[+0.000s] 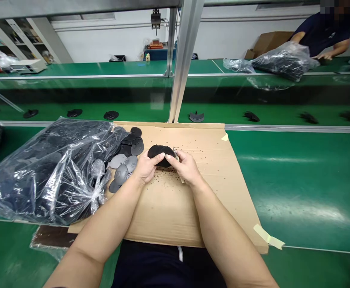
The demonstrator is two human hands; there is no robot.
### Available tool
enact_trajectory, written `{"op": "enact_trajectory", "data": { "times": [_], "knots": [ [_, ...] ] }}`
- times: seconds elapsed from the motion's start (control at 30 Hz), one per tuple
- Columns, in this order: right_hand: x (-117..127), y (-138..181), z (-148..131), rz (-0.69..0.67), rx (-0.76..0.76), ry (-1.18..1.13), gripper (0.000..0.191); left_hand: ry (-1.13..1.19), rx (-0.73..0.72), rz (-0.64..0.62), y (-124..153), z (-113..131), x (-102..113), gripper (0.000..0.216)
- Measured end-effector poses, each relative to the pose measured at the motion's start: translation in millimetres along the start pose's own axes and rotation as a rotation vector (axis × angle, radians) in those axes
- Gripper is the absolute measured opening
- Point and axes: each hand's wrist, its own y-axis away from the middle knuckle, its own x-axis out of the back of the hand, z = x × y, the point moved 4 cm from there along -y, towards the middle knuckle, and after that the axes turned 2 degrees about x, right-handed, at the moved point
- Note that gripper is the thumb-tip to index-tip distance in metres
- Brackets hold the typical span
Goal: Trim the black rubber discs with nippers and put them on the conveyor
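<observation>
Over the cardboard sheet (166, 216), some black oval plastic pieces (160, 150) are held between both hands, overlapping so that I cannot tell how many. My left hand (146, 167) is closed on their left side, thumb on top. From the right, my right hand (187, 167) pinches the same pieces with its thumb. A small metal tool (175, 154) shows along the right fingers, mostly hidden, so its kind is unclear. Beside my left hand lies a loose pile of black and grey oval pieces (121, 174), next to the mouth of a clear plastic bag (43, 172) filled with dark pieces.
Tiny black bits (166, 175) are scattered over the cardboard. Yellow tape (268, 237) fixes its corner to the green table (297, 180). Behind an upright metal post (184, 60), a green belt (217, 114) carries spaced black parts (196, 117). Across it, a person (321, 34) handles a plastic bag (285, 60).
</observation>
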Motion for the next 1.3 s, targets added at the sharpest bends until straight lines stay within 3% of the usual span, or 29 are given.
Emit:
{"op": "enact_trajectory", "data": {
  "times": [0.37, 0.5, 0.6, 0.73, 0.97, 1.17, 1.3],
  "knots": [
    [-5, 2, -2, 0.077, 0.081, -0.022, 0.03, 0.113, 0.066, 0.018, -3, -2, -1, 0.041],
    [-13, 7, -13, -0.001, 0.239, -0.015, 0.029, 0.161, 0.237, 0.046, -9, -7, 8, 0.023],
    [-13, 9, -20, 0.033, 0.349, 0.07, 0.023, 0.188, 0.321, 0.024, -10, -10, 10, 0.014],
    [-11, 10, -27, 0.11, 0.481, 0.21, 0.016, 0.217, 0.334, -0.007, -8, -12, 9, 0.014],
    [-9, 13, -34, 0.094, 0.644, 0.403, 0.016, 0.209, 0.313, -0.024, -5, -12, 6, 0.03],
    [-12, 13, -34, 0.073, 0.678, 0.44, 0.016, 0.196, 0.32, -0.044, -7, -12, 6, 0.029],
    [-7, 8, -22, 0.17, 0.511, 0.288, 0.014, 0.176, 0.249, 0.072, -7, -9, 8, 0.027]
  ]
}}
